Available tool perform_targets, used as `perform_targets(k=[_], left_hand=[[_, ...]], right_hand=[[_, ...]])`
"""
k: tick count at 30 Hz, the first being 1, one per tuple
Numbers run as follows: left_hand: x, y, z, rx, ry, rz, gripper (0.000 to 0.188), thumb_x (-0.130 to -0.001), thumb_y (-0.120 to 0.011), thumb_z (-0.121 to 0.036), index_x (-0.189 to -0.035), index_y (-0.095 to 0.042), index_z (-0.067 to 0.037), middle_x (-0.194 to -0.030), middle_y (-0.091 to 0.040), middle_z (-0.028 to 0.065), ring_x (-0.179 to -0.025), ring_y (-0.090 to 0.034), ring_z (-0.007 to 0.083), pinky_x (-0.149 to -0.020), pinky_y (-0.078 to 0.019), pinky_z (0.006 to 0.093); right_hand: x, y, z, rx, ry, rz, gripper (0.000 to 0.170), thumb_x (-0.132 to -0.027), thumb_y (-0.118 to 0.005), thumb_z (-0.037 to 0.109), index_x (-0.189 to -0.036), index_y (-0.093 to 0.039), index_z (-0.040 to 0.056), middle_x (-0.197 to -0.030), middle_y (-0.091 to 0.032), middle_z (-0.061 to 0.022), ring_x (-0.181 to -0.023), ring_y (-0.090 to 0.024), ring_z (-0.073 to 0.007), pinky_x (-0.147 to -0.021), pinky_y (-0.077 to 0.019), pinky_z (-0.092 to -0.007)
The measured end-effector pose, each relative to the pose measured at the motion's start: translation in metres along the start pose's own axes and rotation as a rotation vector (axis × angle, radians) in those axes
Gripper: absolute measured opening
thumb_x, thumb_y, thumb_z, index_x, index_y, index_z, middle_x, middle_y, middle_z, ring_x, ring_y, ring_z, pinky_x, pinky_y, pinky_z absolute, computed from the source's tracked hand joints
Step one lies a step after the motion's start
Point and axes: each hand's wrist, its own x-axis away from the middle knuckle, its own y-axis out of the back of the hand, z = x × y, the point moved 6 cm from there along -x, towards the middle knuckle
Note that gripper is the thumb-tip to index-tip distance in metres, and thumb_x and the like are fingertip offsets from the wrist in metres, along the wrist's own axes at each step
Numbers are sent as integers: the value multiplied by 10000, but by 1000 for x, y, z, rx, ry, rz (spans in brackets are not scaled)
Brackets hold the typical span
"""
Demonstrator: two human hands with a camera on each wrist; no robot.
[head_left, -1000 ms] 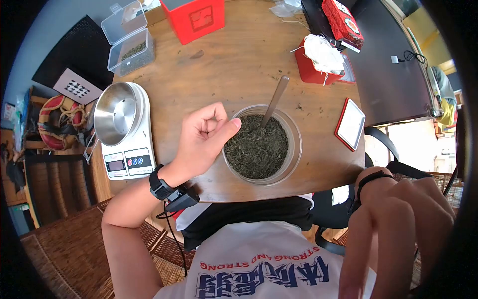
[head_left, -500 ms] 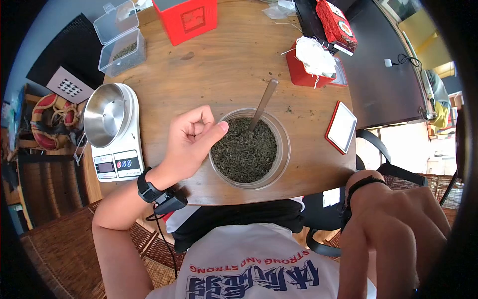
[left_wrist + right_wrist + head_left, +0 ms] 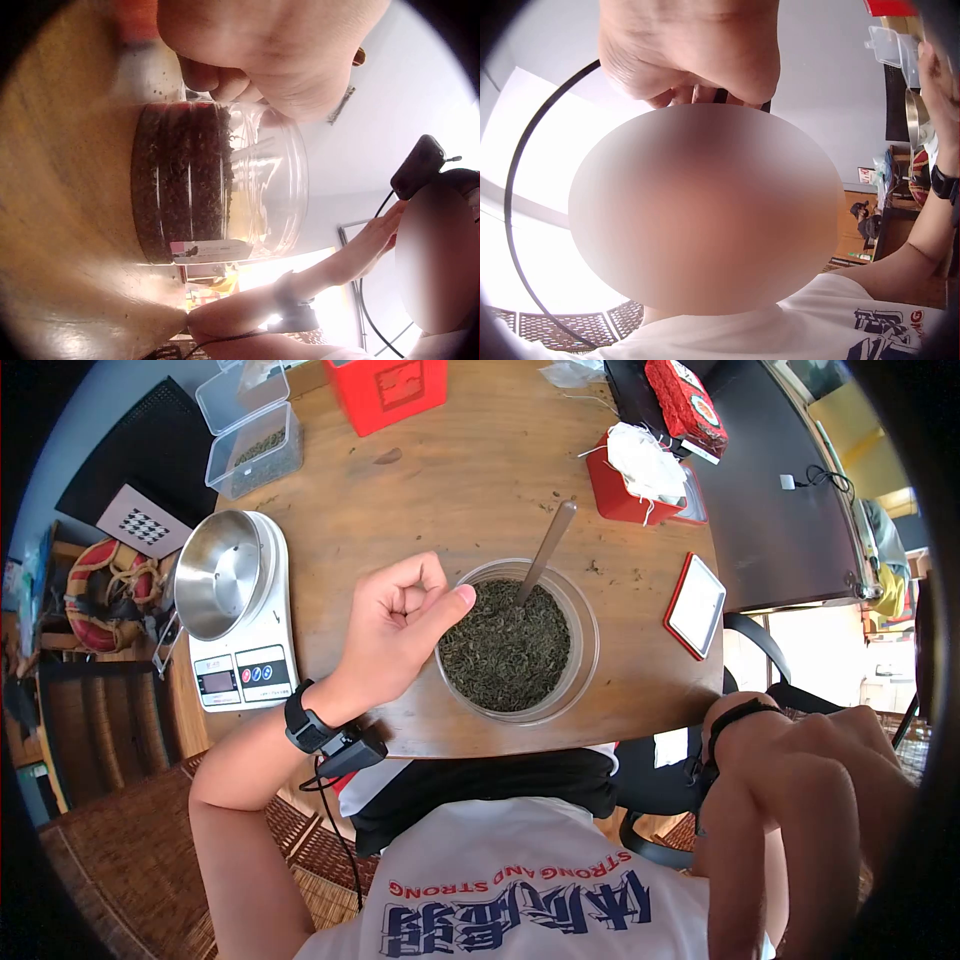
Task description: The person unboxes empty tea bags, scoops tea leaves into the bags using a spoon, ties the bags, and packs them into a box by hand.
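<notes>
My left hand is beside a clear plastic jar on the table. Its fingers curl in toward the palm, and the thumb tip lies over the jar's near-left rim. Dark dried tea leaves fill the lower part of the jar, with a long-handled spoon standing slanted in them. From the left wrist view, the jar is upright beside the hand's heel. My right hand is raised close to the head camera; in the right wrist view its fingers bend at the head near a black band, fingertips hidden.
On the left stands a kitchen scale bearing a steel bowl. Behind it is an open clear box. A red box, a red tin with white bags, and a lid lie further back and right.
The head view shifts slightly one way and back. My left hand stays by the jar, and the spoon keeps its slant. The right hand's fingers shift a little near the camera.
</notes>
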Motion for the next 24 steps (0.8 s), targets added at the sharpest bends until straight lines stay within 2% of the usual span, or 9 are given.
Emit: perform_targets(k=[16,19,24], left_hand=[[-1,-1,-1,-3,-8,0,371,-1018,-654,-77,-724,-432,-122,-609,-369,-145,-562,-261,-46,-497,-158,221],[0,0,0,-6,-2,-2,377,-1017,-655,-76,-721,-427,-122,-609,-368,-144,-560,-262,-45,-496,-158,223],[-1,0,0,-6,14,-13,382,-1013,-658,-70,-717,-422,-120,-585,-355,-144,-549,-265,-43,-493,-160,224]], right_hand=[[-31,3,-3,43,122,29,197,-883,-700,-58,-901,-758,129,-1103,-673,-44,-1032,-634,-95,-778,-593,-259],[-10,-3,2,19,15,0,184,-876,-709,-68,-955,-749,92,-1104,-662,-63,-1078,-633,-130,-796,-593,-259],[23,-14,5,30,40,6,183,-875,-713,-64,-963,-749,93,-1105,-660,-63,-1079,-633,-131,-802,-591,-257]])
